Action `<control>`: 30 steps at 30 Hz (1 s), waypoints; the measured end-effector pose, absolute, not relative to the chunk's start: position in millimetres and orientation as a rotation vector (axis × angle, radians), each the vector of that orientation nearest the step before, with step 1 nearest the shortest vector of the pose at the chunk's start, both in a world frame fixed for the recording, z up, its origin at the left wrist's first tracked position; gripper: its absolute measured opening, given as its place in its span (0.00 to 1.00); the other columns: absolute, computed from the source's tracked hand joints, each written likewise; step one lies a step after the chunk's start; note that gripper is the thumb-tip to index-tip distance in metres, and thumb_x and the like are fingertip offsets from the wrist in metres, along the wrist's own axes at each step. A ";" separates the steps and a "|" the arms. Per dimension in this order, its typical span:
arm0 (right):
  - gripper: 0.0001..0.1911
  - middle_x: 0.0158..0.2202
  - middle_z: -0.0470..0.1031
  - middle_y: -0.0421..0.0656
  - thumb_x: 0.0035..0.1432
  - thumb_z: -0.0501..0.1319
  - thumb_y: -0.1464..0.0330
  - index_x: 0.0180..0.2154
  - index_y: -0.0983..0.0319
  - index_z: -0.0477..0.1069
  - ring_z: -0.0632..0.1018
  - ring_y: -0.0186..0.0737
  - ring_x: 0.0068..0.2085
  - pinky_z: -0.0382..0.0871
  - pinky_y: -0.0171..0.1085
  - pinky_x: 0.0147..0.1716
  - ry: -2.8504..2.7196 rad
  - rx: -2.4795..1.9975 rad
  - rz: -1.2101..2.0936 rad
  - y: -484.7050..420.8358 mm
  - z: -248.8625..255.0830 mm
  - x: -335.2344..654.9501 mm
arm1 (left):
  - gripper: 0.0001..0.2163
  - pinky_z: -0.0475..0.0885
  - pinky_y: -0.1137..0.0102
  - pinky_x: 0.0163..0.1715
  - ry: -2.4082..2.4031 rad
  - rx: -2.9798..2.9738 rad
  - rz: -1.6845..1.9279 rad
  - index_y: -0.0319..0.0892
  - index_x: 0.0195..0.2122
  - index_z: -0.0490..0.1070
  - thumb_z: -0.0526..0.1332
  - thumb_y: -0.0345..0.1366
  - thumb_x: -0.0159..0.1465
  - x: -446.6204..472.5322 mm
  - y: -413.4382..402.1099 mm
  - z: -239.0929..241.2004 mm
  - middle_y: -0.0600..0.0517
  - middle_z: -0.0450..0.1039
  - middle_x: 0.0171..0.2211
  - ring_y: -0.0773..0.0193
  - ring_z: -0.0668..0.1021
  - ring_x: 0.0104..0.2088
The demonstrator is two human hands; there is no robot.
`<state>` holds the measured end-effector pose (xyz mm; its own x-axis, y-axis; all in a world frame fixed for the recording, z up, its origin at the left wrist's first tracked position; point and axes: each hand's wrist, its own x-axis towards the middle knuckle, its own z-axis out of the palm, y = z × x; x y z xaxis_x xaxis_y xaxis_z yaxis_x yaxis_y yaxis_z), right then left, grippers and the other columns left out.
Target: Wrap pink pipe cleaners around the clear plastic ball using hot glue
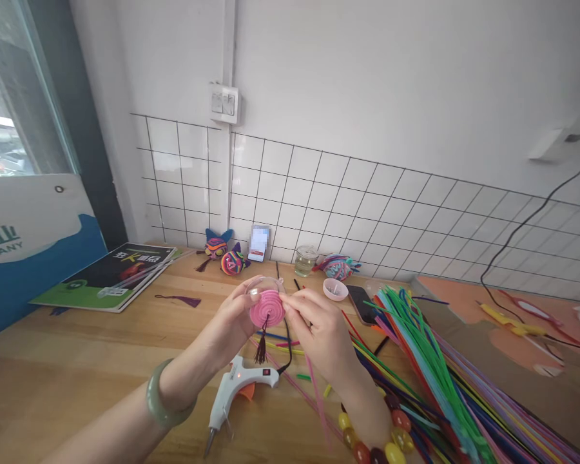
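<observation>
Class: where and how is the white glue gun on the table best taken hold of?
Best by the handle, coming from above and the right, where the black cord joins. The glue gun appears to lie on its side, that handle uncovered; the metal nozzle points away from it, and a glowing red light hints that nozzle may be hot.

The coil (pixel 270 306) is between the left hand (pixel 236 320) and right hand (pixel 323 325), above the desk (pixel 101 367); glue gun (pixel 236 380) nearer, magazine (pixel 111 267) left, pipe cleaners (pixel 428 374) right; jar (pixel 305 262) behind, bowl (pixel 336 293) just right of it
</observation>
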<state>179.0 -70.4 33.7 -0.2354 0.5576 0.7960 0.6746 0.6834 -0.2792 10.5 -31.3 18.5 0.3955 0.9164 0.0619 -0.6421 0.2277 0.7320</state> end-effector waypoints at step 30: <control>0.13 0.34 0.78 0.47 0.65 0.56 0.79 0.46 0.64 0.77 0.79 0.41 0.36 0.75 0.38 0.35 -1.919 -0.910 -0.224 -72.1 31.9 175.7 | 0.19 0.73 0.66 0.42 0.350 0.815 1.171 0.43 0.47 0.75 0.70 0.34 0.53 10.8 -29.5 16.7 0.45 0.76 0.48 0.56 0.76 0.46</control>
